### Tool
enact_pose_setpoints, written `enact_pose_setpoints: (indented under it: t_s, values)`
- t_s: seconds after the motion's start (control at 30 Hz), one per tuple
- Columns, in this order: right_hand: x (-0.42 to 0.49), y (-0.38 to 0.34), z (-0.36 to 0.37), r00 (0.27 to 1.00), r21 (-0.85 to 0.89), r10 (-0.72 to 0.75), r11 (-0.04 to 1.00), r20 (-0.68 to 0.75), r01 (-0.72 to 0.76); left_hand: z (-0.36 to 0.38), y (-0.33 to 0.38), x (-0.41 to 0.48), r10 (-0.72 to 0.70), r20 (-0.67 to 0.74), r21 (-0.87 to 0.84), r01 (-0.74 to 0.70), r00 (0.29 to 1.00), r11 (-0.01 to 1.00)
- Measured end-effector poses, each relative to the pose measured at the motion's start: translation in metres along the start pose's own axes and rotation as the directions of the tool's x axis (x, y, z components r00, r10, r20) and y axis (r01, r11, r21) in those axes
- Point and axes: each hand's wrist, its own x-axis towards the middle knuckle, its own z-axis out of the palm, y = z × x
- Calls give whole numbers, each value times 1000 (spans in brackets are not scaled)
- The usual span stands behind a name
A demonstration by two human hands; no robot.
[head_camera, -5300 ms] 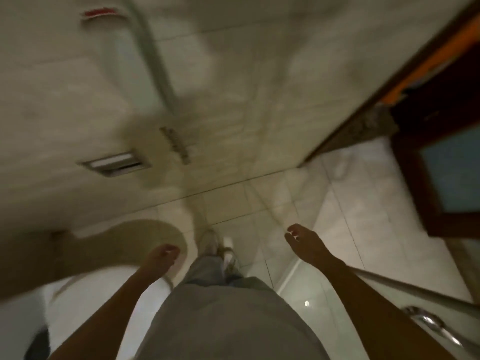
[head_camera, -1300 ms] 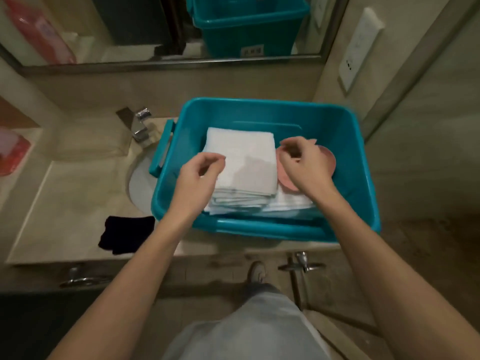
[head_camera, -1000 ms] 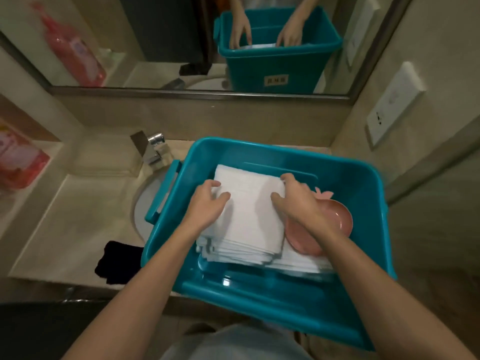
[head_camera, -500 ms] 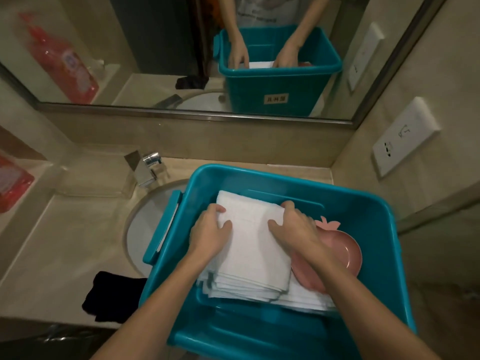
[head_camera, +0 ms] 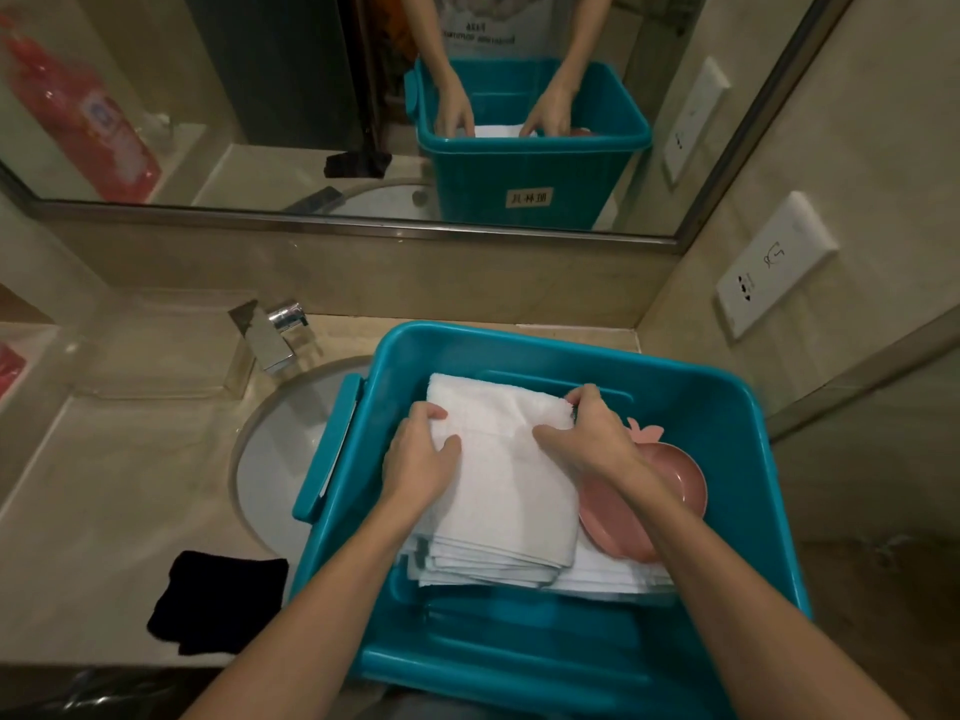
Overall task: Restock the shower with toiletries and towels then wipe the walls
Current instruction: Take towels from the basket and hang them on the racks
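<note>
1. At the far left, the black cloth (head_camera: 218,600) lies on the desk (head_camera: 130,485) just in front of the sink basin (head_camera: 280,459). It has not moved over the last second or so and neither hand is near it.
2. The teal bin (head_camera: 717,433) sits on the desk, partly over the basin. Five seconds ago the person was walking across tiled floor with both hands empty; now they stand at the bin.
3. The left hand (head_camera: 421,462) hovered above the towels a little over a second ago. It now grips the left edge of the top towel (head_camera: 514,485), thumb on top and fingers tucked round the side.
4. The top towel is folded and sits on the towel stack (head_camera: 488,569) inside the bin. It has not been lifted yet, and its far right corner is bunched.
5. The right hand (head_camera: 597,444) has moved from above the pink dish (head_camera: 680,475) to that far right corner, fingers curled over it and thumb pressing the top surface.
6. The pink dish rests on the lower towels to the right, partly hidden by the right forearm.
7. As I read it, the restocking has reached the towel pick-up. With both hands clamped on one towel, the next move looks like lifting it clear to carry to the shower. Toiletries and wall wiping remain.
</note>
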Motion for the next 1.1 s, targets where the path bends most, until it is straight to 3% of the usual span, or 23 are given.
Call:
enact_pose_setpoints:
  t_s: [0.17,0.27,0.37,0.5,0.6,0.9,1.1]
  values:
    - [-12,-13,2,995,235,-89,967,-51,99,0,2,-1,-31,-18,-22,31,999,999]
    - [-21,-13,5,998,446,-55,893,-23,59,0,2,-2,-41,-26,-23,40,999,999]
    - [-32,-5,5,993,604,-44,797,109,-31,0,2,-3,-34,-20,-18,33,999,999]
    - [-35,3,8,991,543,-7,837,131,-66,1,3,-4,-35,-10,-61,34,999,998]
    - [-37,-2,8,997,514,-33,857,73,-9,1,3,-6,-29,3,-42,30,1000,999]
    - [-58,-26,5,981,672,-193,729,24,127,-11,13,-2,-141,27,-351,142,990,926]
    - [-63,-25,-15,971,747,-229,657,63,106,-32,31,13,-164,218,-403,242,962,883]
